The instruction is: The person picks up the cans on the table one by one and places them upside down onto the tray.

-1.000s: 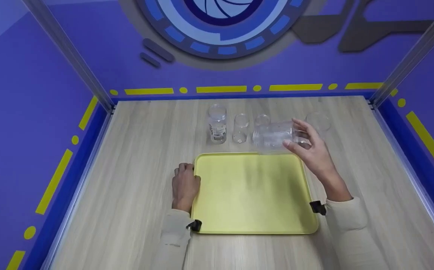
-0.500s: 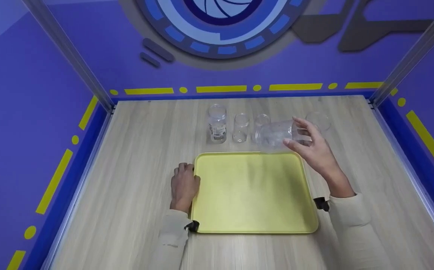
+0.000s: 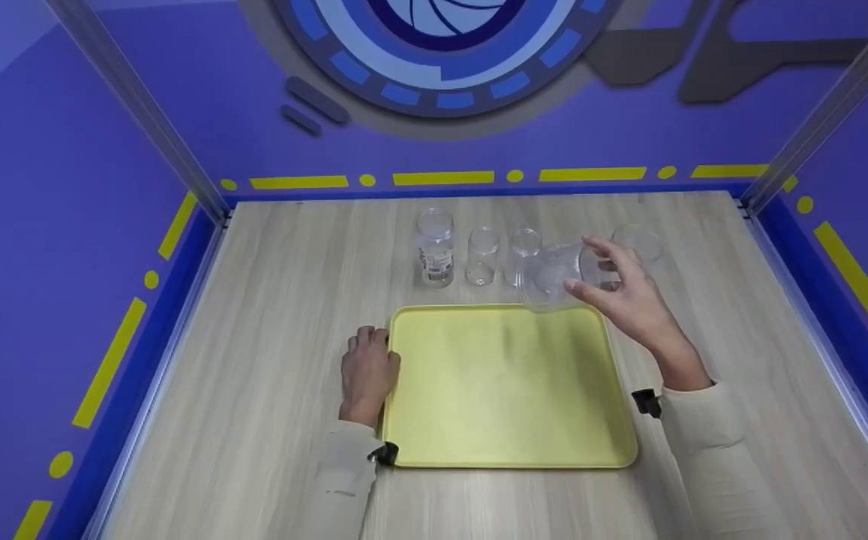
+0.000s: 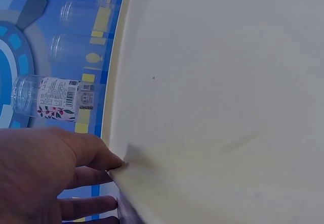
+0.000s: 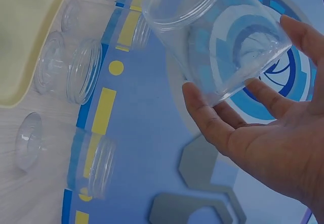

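My right hand (image 3: pixel 632 304) holds a clear wide-mouthed jar (image 3: pixel 556 276) by its base end, thumb and fingers spread round it. The jar is tilted on its side above the tray's far edge, its mouth to the left; in the right wrist view nothing shows inside the jar (image 5: pixel 217 42). At the left edge of the yellow tray (image 3: pixel 509 390), my left hand (image 3: pixel 368 375) grips the rim. The left wrist view has the thumb of that hand (image 4: pixel 45 168) on the rim, while the other fingers are partly hidden behind the tray.
Behind the tray stand a clear labelled jar (image 3: pixel 436 255), a narrow clear jar (image 3: pixel 482 259) and another clear jar (image 3: pixel 525 244), partly covered by the held one. Farther right, beyond my right hand, is one more clear jar (image 3: pixel 640 238). Blue walls enclose the wooden table (image 3: pixel 276 285).
My right hand has shifted slightly right with the jar, and the jar's mouth has turned a little towards me, uncovering more of the jar behind. The left hand stays on the tray.
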The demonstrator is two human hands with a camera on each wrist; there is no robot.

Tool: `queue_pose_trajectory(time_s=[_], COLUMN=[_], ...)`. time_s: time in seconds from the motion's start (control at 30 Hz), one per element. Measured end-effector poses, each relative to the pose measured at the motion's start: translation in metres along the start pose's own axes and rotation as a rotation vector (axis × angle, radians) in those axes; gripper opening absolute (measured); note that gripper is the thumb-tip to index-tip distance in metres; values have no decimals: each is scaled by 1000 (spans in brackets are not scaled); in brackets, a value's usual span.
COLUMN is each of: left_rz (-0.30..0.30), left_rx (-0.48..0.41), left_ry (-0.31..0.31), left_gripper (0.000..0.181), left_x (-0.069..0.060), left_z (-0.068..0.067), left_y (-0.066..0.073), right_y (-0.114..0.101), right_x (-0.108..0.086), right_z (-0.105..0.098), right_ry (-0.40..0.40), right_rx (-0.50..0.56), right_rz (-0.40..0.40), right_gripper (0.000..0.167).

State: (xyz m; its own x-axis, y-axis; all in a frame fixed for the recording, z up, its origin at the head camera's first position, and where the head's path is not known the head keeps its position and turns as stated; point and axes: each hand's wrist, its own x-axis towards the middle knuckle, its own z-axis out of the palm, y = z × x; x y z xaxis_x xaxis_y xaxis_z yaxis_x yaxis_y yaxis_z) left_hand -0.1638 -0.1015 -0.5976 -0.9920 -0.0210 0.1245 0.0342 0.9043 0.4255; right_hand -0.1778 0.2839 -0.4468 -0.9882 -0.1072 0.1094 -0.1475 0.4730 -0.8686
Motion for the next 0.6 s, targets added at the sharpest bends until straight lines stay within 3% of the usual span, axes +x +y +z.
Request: queue_pose_trajectory(time_s=[0.33, 0.6], left_rz=[-6, 5], left_rx=[15, 17], left_ry=[4, -2], left_gripper=[35, 36], left_x=[-1, -2], left_z=[-1, -2], left_y=[0, 1], right_y=[2, 5], right_x=[4, 6], right_z=[0, 0], right_ry=[-21, -53], right_rx=[-144, -180], right_rz=[24, 31], right_gripper=[78, 77])
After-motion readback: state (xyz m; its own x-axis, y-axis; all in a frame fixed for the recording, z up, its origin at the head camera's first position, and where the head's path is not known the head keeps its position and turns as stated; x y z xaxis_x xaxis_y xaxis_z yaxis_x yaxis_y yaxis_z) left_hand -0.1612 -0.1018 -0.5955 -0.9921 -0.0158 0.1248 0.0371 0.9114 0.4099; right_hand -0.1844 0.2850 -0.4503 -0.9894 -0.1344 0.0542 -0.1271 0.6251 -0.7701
